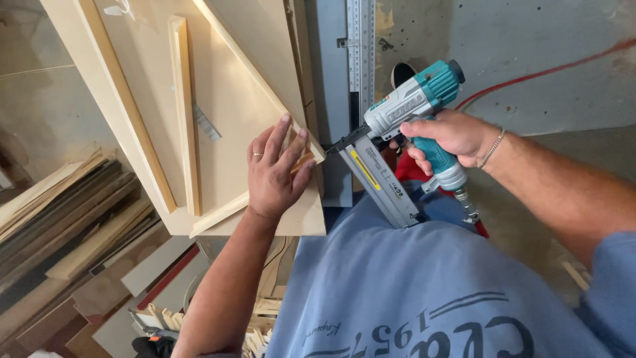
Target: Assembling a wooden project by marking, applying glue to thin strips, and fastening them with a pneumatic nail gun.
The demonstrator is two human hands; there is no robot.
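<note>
My left hand (275,169) lies flat with fingers spread on the corner of a pale wooden frame (225,113), pressing the joint where two strips meet. My right hand (450,136) grips the teal handle of a grey and teal nail gun (404,126). The gun's nose touches the frame's corner edge just right of my left fingers. A long grey nail magazine (381,182) slopes down from the gun toward my body. A metal bracelet sits on my right wrist and a ring on my left hand.
A metal ruler (361,46) stands upright behind the frame. A strip of nails (207,122) lies on the panel. Stacked boards (66,219) fill the left side, wood offcuts (258,325) lie low centre. A red air hose (530,76) crosses the concrete floor.
</note>
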